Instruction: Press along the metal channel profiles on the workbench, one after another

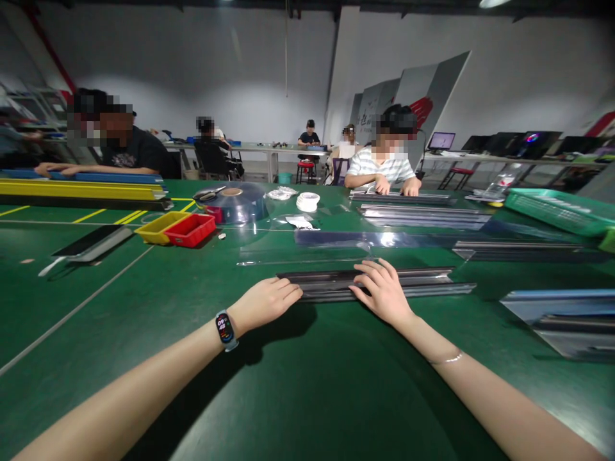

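A dark aluminium profile (423,285) with long channels lies lengthwise on the green table in front of me. My left hand (269,299) is closed at its left end, fingers together and bent over the edge; the thumb is hidden. Over the middle of the profile rests my right hand (382,291), its fingers spread and reaching across the channel. Just beyond lie a thin clear strip (307,259) and a wider transparent plastic strip (346,239), flat on the tabletop.
More profiles (576,320) lie to the right, near a green basket (552,208). A yellow bin (158,230), a red bin (195,232) and a roll of clear film (245,208) stand left of centre. Co-workers sit across the table, one with both hands on a profile (403,197).
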Available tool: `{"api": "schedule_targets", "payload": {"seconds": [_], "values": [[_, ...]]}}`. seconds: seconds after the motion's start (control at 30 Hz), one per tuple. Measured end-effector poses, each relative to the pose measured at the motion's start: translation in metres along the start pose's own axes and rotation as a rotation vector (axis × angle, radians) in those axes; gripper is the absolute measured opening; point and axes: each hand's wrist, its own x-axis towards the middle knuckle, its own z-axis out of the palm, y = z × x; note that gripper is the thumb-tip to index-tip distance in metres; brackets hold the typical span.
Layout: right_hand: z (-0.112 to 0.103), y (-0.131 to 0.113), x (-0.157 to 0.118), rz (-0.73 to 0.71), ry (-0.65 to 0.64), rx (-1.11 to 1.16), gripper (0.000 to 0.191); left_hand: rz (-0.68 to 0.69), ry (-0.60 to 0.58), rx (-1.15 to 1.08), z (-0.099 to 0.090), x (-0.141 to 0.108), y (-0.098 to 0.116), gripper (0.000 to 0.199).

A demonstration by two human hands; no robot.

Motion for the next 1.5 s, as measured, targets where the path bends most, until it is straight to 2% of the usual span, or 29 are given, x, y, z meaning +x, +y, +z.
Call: {"api": "schedule_targets", "payload": {"seconds": [0.13, 0.27, 0.6, 0.83, 1.23, 1.4, 1.5], "values": [[-0.001, 0.004, -0.002, 0.0, -0.05, 0.021, 0.014, -0.175, 0.108, -0.044, 0.016, -0.012, 0.001, 0.026], [0.0, 0.007, -0.005, 0.031, -0.084, 0.049, 0.014, -0.249, 0.143, -0.103, 0.026, -0.015, 0.002, 0.025], [0.001, 0.006, -0.007, 0.084, -0.054, 0.039, 0.018, -0.338, 0.208, -0.159, 0.032, -0.013, 0.0, 0.021], [-0.002, 0.009, -0.008, 0.12, -0.027, 0.017, 0.031, -0.368, 0.221, -0.185, 0.034, -0.015, 0.0, 0.02], [0.006, 0.02, -0.014, 0.431, 0.001, -0.089, 0.026, -0.36, 0.22, -0.198, 0.034, -0.015, 0.0, 0.02], [0.006, 0.018, -0.014, 0.375, 0.063, -0.061, 0.024, -0.336, 0.22, -0.228, 0.034, -0.014, 0.0, 0.02], [0.004, 0.015, -0.014, 0.314, 0.031, -0.022, 0.021, -0.312, 0.215, -0.252, 0.034, -0.014, -0.001, 0.021]]}}
